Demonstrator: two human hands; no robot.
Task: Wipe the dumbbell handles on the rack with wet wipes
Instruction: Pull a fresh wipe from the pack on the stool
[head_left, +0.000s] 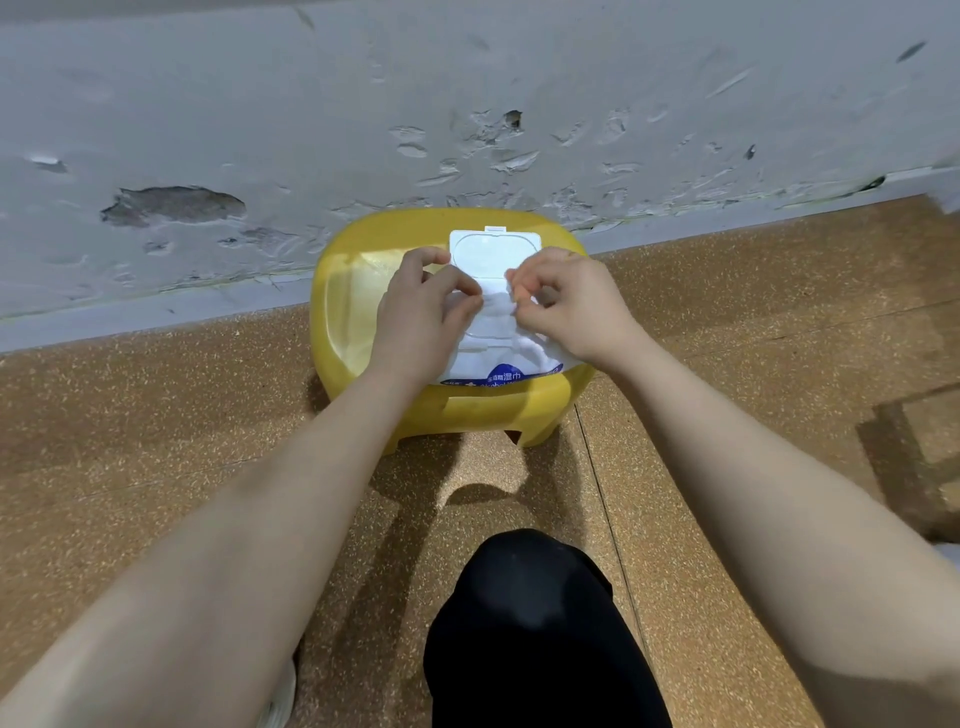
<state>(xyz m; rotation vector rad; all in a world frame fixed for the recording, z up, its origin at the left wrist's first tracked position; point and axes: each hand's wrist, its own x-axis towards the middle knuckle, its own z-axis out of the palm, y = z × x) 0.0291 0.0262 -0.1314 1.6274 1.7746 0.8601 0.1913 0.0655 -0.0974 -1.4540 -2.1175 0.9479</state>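
A pack of wet wipes (500, 375) lies on a yellow plastic stool (348, 291), its white flip lid (493, 249) standing open toward the wall. A white wet wipe (496, 312) is bunched over the pack's opening. My left hand (423, 306) pinches the wipe's left side with curled fingers. My right hand (563, 301) pinches its right side. Both hands are over the pack, close together. No dumbbell and no rack are in view.
The stool stands against a grey wall with peeling paint (467, 130). Speckled brown cork-like flooring (156, 415) surrounds it. My knee in black trousers (530, 623) is low in the middle. A shoe tip (280, 696) shows at bottom left.
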